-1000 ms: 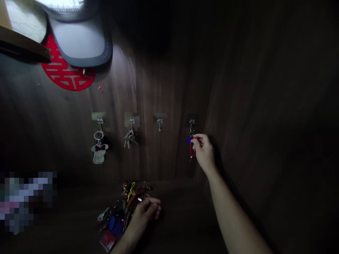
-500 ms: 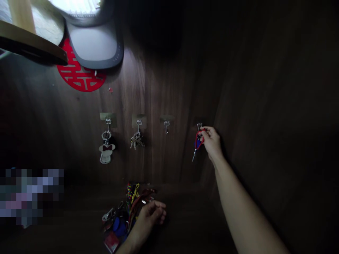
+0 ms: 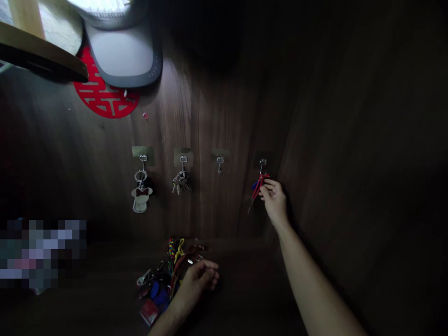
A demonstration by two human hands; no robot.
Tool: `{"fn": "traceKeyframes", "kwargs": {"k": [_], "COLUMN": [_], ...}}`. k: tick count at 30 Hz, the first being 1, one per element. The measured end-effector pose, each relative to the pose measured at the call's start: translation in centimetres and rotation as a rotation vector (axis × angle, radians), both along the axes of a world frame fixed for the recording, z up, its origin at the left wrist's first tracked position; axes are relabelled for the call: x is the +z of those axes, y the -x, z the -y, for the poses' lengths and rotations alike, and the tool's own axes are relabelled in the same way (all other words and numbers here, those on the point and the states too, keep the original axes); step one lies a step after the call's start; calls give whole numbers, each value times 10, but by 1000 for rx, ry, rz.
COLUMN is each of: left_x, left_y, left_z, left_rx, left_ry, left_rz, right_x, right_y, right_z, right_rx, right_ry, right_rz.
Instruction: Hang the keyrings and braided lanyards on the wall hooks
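Observation:
My right hand (image 3: 275, 200) is closed at the fingertips on a red cord keychain (image 3: 258, 185), just below the rightmost wall hook (image 3: 262, 164). A key (image 3: 250, 206) dangles from the cord, and a blue tag (image 3: 255, 185) shows behind it. My left hand (image 3: 199, 279) rests low beside a pile of keychains, its fingers loosely bent and apart, with nothing seen in them. The pile includes a blue fob (image 3: 159, 294), a red block-shaped piece (image 3: 149, 311), a brown strap (image 3: 182, 269) and a yellow cord (image 3: 179, 249).
Farther left, a bare hook (image 3: 220, 163), a bunch of keys (image 3: 181, 183) and a mouse-shaped keychain (image 3: 141, 198) line the dark wood wall. A grey cap (image 3: 122, 56) hangs above, over a red round paper-cut (image 3: 108, 105). A blurred patch covers the lower left.
My right hand has moved slightly down from the hook, and the red cord has swung into a slanted, narrower shape. My left hand has hardly moved.

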State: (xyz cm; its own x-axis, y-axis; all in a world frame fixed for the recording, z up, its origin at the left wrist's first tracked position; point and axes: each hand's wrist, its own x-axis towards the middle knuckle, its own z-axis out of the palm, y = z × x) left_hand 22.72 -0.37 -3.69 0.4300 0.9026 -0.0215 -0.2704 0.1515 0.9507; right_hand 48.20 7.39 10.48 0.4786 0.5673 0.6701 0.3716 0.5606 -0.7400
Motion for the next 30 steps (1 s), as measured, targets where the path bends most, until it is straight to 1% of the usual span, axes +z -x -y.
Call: {"fn": "traceKeyframes", "kwargs": {"k": [7,11,15,18,21,23,25,27,30], "left_x": [4,4,4,5,7,8,10,10,7], "left_y": [2,2,3,3,4,5,7,10,17], "left_z": [4,6,9,12,16,19,20,19,12], "left_rx": [-16,-21,-32,-40,-25,-13,5,44,156], "left_ry": [1,-37,-99,-181,-278,-371,-476,-567,-676], "left_rz": [-36,-69,-104,-160,-277,-365,-431,-470,-539], "right_x": [-38,-59,-75,-86,-98,-107,-117,-126,-133], "right_y": [6,10,21,32,46,55,65,75,88], "right_z": [17,28,38,45,51,55,59,62,68], "right_rx": [33,59,119,164,233,290,316,325,344], "right_ry": [76,120,193,265,323,344,356,365,373], "right_rz": [-56,-65,-46,20,123,208,286,366,514]}}
